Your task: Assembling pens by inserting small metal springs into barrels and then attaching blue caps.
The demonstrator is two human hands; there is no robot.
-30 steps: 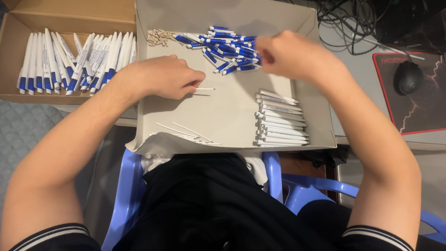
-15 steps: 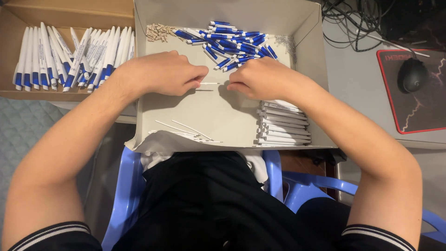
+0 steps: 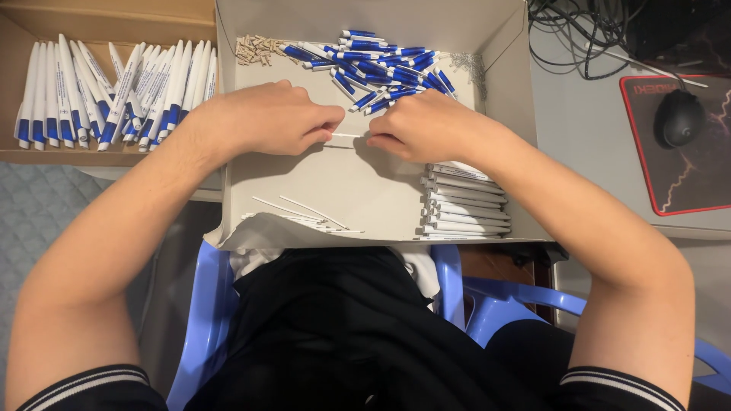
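My left hand [image 3: 274, 118] and my right hand [image 3: 422, 125] meet over the middle of a shallow cardboard tray [image 3: 373, 190]. Both pinch a thin white pen refill [image 3: 346, 135] that spans the small gap between their fingertips. A heap of blue pen parts [image 3: 381, 68] lies at the tray's far side. White pen barrels [image 3: 464, 205] are stacked under my right wrist. Loose thin refills [image 3: 304, 213] rest near the tray's front edge.
A cardboard box [image 3: 114, 23] on the left holds a row of finished blue-and-white pens [image 3: 114, 91]. Small tan tips [image 3: 255, 49] and metal springs [image 3: 472, 68] sit in the tray's far corners. A black mouse [image 3: 680, 118] on a red-edged pad and cables lie right.
My right hand came back from the blue parts heap toward the left hand, and the two now meet on the thin refill at the tray's middle.
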